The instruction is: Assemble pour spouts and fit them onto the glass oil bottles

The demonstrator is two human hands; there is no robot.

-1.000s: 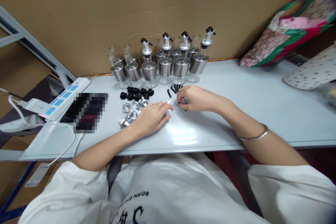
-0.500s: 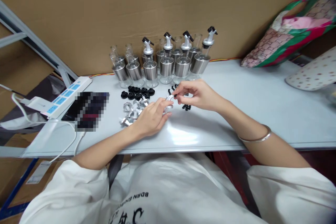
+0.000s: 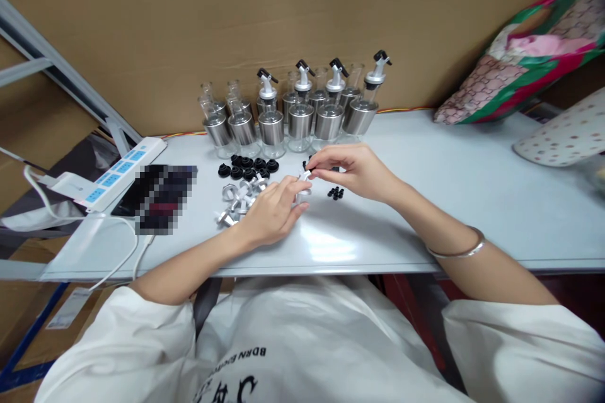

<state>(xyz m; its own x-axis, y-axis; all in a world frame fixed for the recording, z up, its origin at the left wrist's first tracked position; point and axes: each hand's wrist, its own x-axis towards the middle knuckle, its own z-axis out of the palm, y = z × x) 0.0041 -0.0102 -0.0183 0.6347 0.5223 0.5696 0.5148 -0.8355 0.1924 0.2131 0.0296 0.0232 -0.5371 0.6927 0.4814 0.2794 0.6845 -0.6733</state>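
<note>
My left hand [image 3: 274,211] is closed around a silver pourer spout [image 3: 303,194], held just above the table. My right hand [image 3: 357,170] pinches at the spout's upper end; a small black part shows at its fingertips, mostly hidden. Beside my left hand lies a pile of loose silver pourer spouts [image 3: 230,194]. Behind them sit several black stoppers [image 3: 248,173]. A small group of tiny black caps [image 3: 336,192] lies below my right hand, and more black pieces are partly covered by that hand.
Glass bottles with steel sleeves [image 3: 300,119] stand in rows at the back, several topped with silver and black pourers [image 3: 335,79]. At left are a power strip [image 3: 120,173], a blurred-out phone [image 3: 161,198] and white cables. A patterned bag [image 3: 491,82] and a dotted white object [image 3: 562,129] occupy the right.
My right hand has shifted slightly left, its fingertips closing in on the top of the spout. The black part between them shows less now. My left hand keeps its hold.
</note>
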